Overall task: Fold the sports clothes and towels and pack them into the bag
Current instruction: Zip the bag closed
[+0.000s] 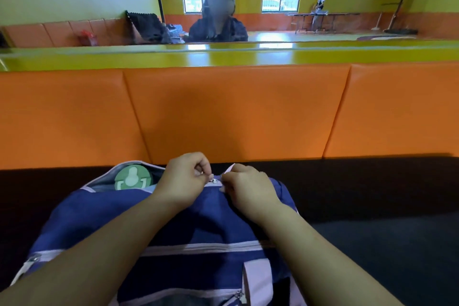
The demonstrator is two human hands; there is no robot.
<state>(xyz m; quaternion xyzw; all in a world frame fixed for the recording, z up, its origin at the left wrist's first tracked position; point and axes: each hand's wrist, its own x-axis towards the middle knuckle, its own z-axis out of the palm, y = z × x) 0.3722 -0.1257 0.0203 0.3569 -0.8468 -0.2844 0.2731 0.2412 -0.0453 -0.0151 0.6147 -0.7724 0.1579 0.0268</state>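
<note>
Bag (173,218) lies near centre on the dark worktop (372,194). Its top gapes at left, w/ grey cloth and a green badge (133,177) inside. Left hand (185,176) pinches the zip pull (214,181). Right hand (248,187), fingers curled, pinches the tape just beside it. Prob. closing step. Next: hold tape taut, run pull leftward. Orange pads (236,112) behind.

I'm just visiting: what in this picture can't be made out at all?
Head view:
- Contents of the bag: hidden by its blue fabric; only a green disc shows in the opening.
- Zip pull: largely covered by the left hand and right hand pinching there.
- Bag's near end: cut off by the bottom edge.
- Distant person: too small.
</note>
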